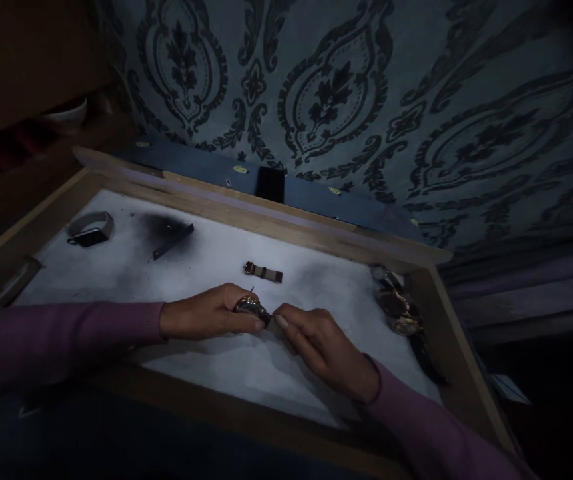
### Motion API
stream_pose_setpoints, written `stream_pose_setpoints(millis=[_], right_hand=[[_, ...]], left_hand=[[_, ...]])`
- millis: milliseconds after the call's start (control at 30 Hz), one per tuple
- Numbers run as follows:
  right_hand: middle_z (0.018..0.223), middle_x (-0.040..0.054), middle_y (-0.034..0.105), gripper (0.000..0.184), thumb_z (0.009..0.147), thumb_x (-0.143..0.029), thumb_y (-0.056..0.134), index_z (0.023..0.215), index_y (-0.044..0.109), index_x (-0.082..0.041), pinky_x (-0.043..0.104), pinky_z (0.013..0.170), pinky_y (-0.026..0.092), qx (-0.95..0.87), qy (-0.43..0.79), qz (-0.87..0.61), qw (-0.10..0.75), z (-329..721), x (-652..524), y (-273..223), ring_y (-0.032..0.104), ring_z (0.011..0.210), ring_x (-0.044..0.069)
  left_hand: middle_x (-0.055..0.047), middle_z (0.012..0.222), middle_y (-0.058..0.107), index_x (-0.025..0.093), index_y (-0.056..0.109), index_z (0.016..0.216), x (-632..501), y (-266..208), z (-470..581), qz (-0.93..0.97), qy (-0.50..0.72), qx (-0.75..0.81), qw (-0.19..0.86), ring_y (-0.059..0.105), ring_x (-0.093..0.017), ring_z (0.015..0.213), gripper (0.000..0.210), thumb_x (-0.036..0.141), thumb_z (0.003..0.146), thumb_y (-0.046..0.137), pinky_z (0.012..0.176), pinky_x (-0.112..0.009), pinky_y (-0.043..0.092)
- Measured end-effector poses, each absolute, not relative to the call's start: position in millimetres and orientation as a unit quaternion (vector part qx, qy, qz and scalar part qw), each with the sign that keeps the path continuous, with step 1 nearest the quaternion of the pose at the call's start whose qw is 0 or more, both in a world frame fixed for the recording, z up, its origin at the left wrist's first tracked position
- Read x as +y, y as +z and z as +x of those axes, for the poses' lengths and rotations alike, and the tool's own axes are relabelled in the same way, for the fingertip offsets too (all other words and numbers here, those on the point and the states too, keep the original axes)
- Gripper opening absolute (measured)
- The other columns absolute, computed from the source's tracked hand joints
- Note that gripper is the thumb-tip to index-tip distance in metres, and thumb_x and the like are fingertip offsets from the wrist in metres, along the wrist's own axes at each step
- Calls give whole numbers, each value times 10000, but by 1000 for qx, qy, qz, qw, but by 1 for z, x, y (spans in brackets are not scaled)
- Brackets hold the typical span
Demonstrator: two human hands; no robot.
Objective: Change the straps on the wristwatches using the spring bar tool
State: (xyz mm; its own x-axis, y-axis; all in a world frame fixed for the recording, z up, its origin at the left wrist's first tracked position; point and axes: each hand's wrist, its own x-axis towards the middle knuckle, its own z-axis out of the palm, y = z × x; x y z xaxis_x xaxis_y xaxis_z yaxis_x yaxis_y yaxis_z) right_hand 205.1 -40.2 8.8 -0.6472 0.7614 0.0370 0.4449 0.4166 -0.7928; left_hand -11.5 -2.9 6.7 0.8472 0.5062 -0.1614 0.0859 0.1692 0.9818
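A round watch [249,306] with a gold-toned case is gripped between the thumb and fingers of my left hand [211,312]. My right hand [319,343] is closed in a pinch at the dark watch strap [267,317] beside the case. Fingers partly hide the strap, so I cannot tell how it joins the case. Just beyond both hands, a separate short strap piece [263,272] with a buckle lies on the white bottom of the shallow wooden tray [311,390].
A smartwatch with a light band [91,230] and a dark flat strip [173,242] lie on the left. Several watches [401,310] are bunched along the right wall. Behind the wooden rim [266,212], a black phone-like object [270,184] rests on blue fabric.
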Motion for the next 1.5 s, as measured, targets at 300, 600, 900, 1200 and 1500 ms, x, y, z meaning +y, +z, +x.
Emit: stream_pose_setpoints(millis=[300, 600, 900, 1200, 1500], right_hand=[[529, -62, 426, 289, 1015, -243, 324, 765, 462, -200, 222, 465, 318, -819, 392, -367, 205, 205, -40, 7, 422, 426, 90], [532, -59, 440, 292, 1015, -236, 323, 758, 457, -200, 223, 477, 331, -818, 392, -364, 212, 203, -39, 9, 440, 433, 92], [537, -58, 443, 293, 1021, -258, 319, 768, 457, -204, 217, 465, 333, -815, 397, -369, 207, 204, -40, 8, 445, 433, 90], [533, -55, 445, 323, 1027, -280, 309, 750, 455, -201, 221, 476, 343, -809, 406, -369, 212, 203, -40, 9, 446, 439, 91], [538, -53, 448, 301, 1021, -258, 314, 759, 453, -202, 223, 487, 346, -814, 399, -370, 205, 203, -39, 9, 451, 442, 97]], left_hand=[[77, 586, 310, 177, 380, 623, -2, 4, -11, 633, 150, 225, 725, 278, -67, 524, 324, 274, 898, 522, 494, -215, 246], [76, 592, 319, 175, 405, 645, -2, 5, -11, 634, 154, 231, 721, 288, -70, 532, 296, 289, 893, 519, 496, -213, 248], [76, 595, 322, 171, 415, 661, -2, 3, -11, 635, 151, 232, 721, 287, -68, 537, 290, 297, 893, 535, 492, -210, 249], [78, 588, 329, 173, 389, 636, -3, 6, -10, 631, 157, 234, 723, 294, -67, 533, 308, 274, 894, 526, 496, -207, 248], [82, 597, 324, 171, 417, 669, -3, 3, -11, 617, 164, 227, 735, 277, -64, 526, 267, 248, 898, 530, 493, -213, 242]])
